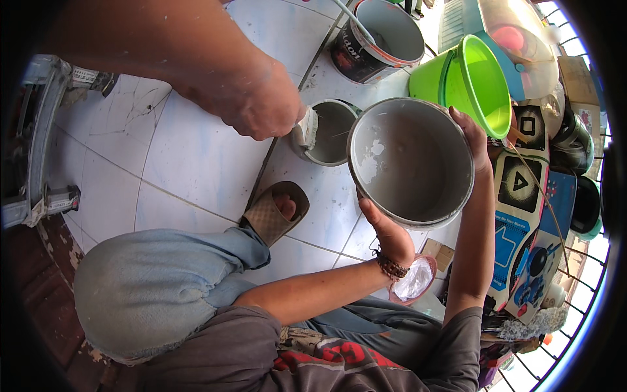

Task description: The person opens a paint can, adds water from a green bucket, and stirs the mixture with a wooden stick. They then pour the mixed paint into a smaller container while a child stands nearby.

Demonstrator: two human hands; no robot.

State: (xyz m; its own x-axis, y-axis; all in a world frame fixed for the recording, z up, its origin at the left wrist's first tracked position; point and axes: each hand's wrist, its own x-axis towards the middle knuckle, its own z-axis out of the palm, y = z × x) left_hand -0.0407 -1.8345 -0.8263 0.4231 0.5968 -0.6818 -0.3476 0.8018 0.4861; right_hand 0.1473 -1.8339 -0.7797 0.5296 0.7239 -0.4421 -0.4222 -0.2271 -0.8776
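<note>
A round grey bucket (413, 160), smeared with grey paint or paste and a few white patches, is held tilted so its open mouth faces me. My left hand (390, 235), with a beaded bracelet at the wrist, supports its lower left side. Gripping the right rim is my right hand (473, 138); some of its fingers are hidden behind the wall. Just left of the bucket, a smaller grey pot (333, 134) stands on the tiles. Another person's hand (264, 101) reaches in from the upper left, pinching a pale, paint-crusted flat piece (308, 128) at the pot's rim.
A black paint bucket (356, 55) with a white stick and a lime-green bucket (457, 85) stand beyond. Boxes (519, 176) line the right side beside a wire grille. A small reddish bowl (415, 281) lies below my left wrist. At far left is a metal frame (46, 137).
</note>
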